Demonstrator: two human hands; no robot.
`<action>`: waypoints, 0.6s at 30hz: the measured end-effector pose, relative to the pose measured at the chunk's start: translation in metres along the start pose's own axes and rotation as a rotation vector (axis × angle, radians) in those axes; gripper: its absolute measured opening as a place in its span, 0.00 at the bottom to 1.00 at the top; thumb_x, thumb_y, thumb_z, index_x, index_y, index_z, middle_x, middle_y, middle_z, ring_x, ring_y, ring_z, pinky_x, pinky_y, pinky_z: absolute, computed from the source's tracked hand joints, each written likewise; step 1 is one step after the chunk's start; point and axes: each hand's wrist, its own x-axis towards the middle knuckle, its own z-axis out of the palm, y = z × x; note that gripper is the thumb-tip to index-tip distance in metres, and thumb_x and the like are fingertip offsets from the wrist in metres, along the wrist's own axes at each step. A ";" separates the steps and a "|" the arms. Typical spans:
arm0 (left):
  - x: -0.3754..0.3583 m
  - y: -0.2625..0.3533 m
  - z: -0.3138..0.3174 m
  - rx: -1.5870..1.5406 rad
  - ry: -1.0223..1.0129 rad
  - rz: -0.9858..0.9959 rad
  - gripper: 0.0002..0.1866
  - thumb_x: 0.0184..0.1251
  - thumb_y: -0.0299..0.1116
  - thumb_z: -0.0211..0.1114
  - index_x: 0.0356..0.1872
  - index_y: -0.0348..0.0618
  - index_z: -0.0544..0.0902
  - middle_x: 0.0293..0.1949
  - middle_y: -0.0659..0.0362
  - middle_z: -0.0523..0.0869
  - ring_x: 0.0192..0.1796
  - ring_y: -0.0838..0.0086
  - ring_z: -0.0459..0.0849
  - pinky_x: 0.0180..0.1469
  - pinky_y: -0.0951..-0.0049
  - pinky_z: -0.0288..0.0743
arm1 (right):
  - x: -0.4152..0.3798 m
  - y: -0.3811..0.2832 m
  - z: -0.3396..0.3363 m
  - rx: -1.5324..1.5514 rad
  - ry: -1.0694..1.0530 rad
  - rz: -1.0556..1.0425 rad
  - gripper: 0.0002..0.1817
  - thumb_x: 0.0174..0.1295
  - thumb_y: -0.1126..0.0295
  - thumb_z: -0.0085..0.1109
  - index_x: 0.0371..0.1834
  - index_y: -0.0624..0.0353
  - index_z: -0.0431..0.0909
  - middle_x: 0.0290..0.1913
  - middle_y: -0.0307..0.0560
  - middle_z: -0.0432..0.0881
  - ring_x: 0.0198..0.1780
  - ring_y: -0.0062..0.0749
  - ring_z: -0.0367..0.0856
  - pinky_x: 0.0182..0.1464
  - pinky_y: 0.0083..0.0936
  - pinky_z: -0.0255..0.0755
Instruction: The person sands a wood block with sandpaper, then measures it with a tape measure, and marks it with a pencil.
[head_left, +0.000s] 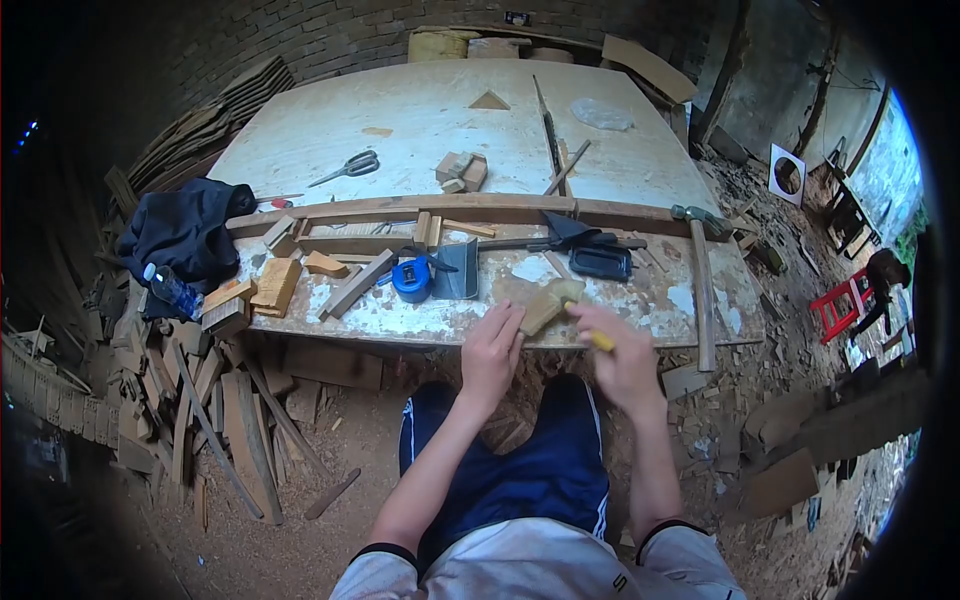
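At the bench's front edge my left hand (490,348) is closed on the near end of a small wooden block (543,308), steadying it. My right hand (622,358), just to the right, is wrapped around a slim yellow-handled tool (602,340). Its front end overlaps the block's right side in this view; I cannot tell what kind of tool it is. Behind the block lie a black case (600,263) and a dark cloth (572,232). A blue tape measure (411,280) sits to the left, beside a dark flat plate (457,270).
A hammer (702,280) lies at the bench's right, its handle past the front edge. Long wooden beams (400,208) cross the bench. Scissors (350,167) lie farther back. At left are a dark jacket (185,232), a plastic bottle (172,290) and wood blocks (277,287).
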 end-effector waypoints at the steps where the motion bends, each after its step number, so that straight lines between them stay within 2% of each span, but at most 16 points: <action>1: 0.002 -0.002 0.000 -0.010 0.005 0.006 0.21 0.71 0.19 0.73 0.64 0.38 0.91 0.62 0.47 0.94 0.71 0.46 0.90 0.77 0.48 0.84 | -0.002 -0.010 0.007 -0.043 0.002 -0.060 0.09 0.70 0.82 0.68 0.51 0.63 0.90 0.61 0.54 0.96 0.69 0.55 0.93 0.79 0.52 0.83; 2: 0.002 -0.003 -0.001 -0.022 0.004 0.009 0.21 0.71 0.19 0.73 0.64 0.39 0.91 0.62 0.47 0.94 0.71 0.46 0.91 0.77 0.47 0.84 | -0.003 -0.026 0.007 -0.023 -0.071 -0.144 0.10 0.69 0.84 0.68 0.51 0.63 0.90 0.61 0.54 0.96 0.69 0.56 0.93 0.79 0.48 0.83; 5: 0.001 -0.002 -0.002 -0.024 -0.005 0.008 0.21 0.71 0.19 0.73 0.64 0.38 0.90 0.62 0.46 0.94 0.71 0.46 0.91 0.78 0.47 0.83 | -0.006 -0.004 -0.001 0.228 -0.124 0.013 0.12 0.67 0.85 0.69 0.51 0.61 0.90 0.62 0.53 0.96 0.70 0.55 0.93 0.79 0.48 0.84; 6: 0.000 -0.001 -0.002 -0.017 -0.003 0.002 0.21 0.71 0.19 0.73 0.64 0.38 0.90 0.62 0.46 0.94 0.71 0.46 0.91 0.78 0.47 0.83 | -0.001 0.001 -0.004 0.139 -0.031 0.107 0.13 0.66 0.85 0.70 0.51 0.61 0.91 0.63 0.52 0.96 0.70 0.53 0.93 0.79 0.48 0.84; 9: 0.000 -0.001 0.001 -0.031 0.009 -0.004 0.20 0.72 0.19 0.73 0.64 0.37 0.90 0.62 0.46 0.94 0.71 0.45 0.91 0.78 0.46 0.83 | 0.001 -0.021 0.010 -0.053 -0.017 -0.088 0.11 0.67 0.84 0.69 0.50 0.61 0.91 0.63 0.53 0.96 0.69 0.51 0.94 0.78 0.48 0.84; 10: 0.000 -0.001 -0.001 -0.034 0.002 -0.004 0.20 0.72 0.19 0.73 0.64 0.37 0.90 0.61 0.46 0.94 0.71 0.45 0.91 0.79 0.46 0.83 | -0.002 -0.027 0.010 0.026 -0.105 -0.168 0.11 0.68 0.84 0.69 0.50 0.61 0.91 0.63 0.52 0.96 0.69 0.52 0.94 0.78 0.48 0.84; 13: -0.001 -0.001 -0.004 -0.036 -0.016 -0.009 0.20 0.72 0.19 0.73 0.64 0.36 0.91 0.61 0.46 0.94 0.71 0.44 0.90 0.79 0.46 0.82 | 0.001 0.003 -0.002 0.159 -0.071 -0.027 0.12 0.67 0.84 0.70 0.51 0.61 0.91 0.64 0.53 0.95 0.70 0.53 0.93 0.77 0.50 0.84; 14: -0.002 0.001 -0.003 -0.030 -0.010 -0.016 0.19 0.73 0.19 0.72 0.64 0.36 0.91 0.61 0.46 0.94 0.71 0.44 0.90 0.79 0.46 0.82 | 0.005 0.000 -0.003 0.089 0.024 0.154 0.13 0.66 0.83 0.71 0.52 0.61 0.91 0.64 0.53 0.95 0.71 0.53 0.93 0.78 0.50 0.84; 17: 0.001 -0.002 -0.001 -0.028 0.015 -0.024 0.20 0.73 0.19 0.72 0.64 0.36 0.91 0.61 0.46 0.94 0.71 0.44 0.90 0.80 0.45 0.81 | 0.003 -0.020 0.010 -0.047 -0.035 -0.150 0.13 0.68 0.84 0.69 0.54 0.62 0.91 0.64 0.53 0.96 0.69 0.53 0.94 0.78 0.48 0.84; 18: -0.001 0.000 -0.001 -0.036 0.008 -0.028 0.20 0.73 0.19 0.72 0.64 0.36 0.91 0.61 0.46 0.94 0.71 0.44 0.90 0.80 0.45 0.81 | 0.003 -0.029 0.006 0.064 -0.134 -0.165 0.13 0.69 0.83 0.69 0.56 0.63 0.91 0.64 0.52 0.96 0.69 0.52 0.94 0.78 0.47 0.84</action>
